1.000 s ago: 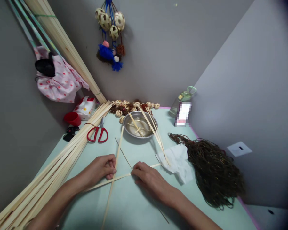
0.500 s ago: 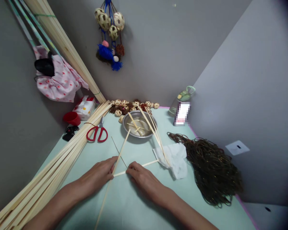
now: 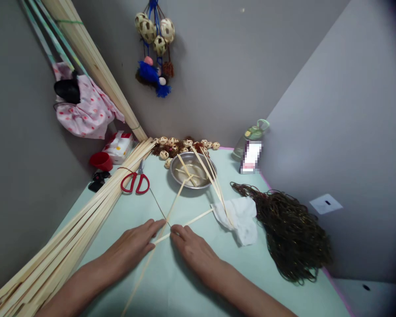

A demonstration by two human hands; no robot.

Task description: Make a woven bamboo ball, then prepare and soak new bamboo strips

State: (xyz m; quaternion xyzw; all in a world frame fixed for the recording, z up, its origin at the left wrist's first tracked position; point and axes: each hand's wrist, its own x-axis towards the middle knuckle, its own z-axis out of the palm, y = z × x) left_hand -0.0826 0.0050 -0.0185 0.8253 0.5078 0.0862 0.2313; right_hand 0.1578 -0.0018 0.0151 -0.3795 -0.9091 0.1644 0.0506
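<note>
Two pale, flat bamboo-like strips cross on the table in front of me. The long strip (image 3: 175,202) runs from the metal bowl's rim toward me, and the short strip (image 3: 199,217) points right to the white cloth. My left hand (image 3: 137,241) is closed on the strips at their crossing, thumb low and index finger reaching forward along the long one. A thin dark cord (image 3: 157,203) slants across the long strip to my right hand (image 3: 193,246). My right fingers are pinched on this cord, beside the short strip.
A metal bowl (image 3: 198,187) of liquid holds more strips. Red-handled scissors (image 3: 135,182) lie left, by a bundle of long strips (image 3: 86,220). A white cloth (image 3: 242,220) and a dark cord hank (image 3: 297,237) lie right. Woven balls (image 3: 164,155), a bottle (image 3: 239,147) and a phone (image 3: 251,158) stand behind.
My left index finger has stretched forward to the cord. My right hand has shifted slightly left, bringing the cord over the long strip, whose far end now reaches the bowl's rim.
</note>
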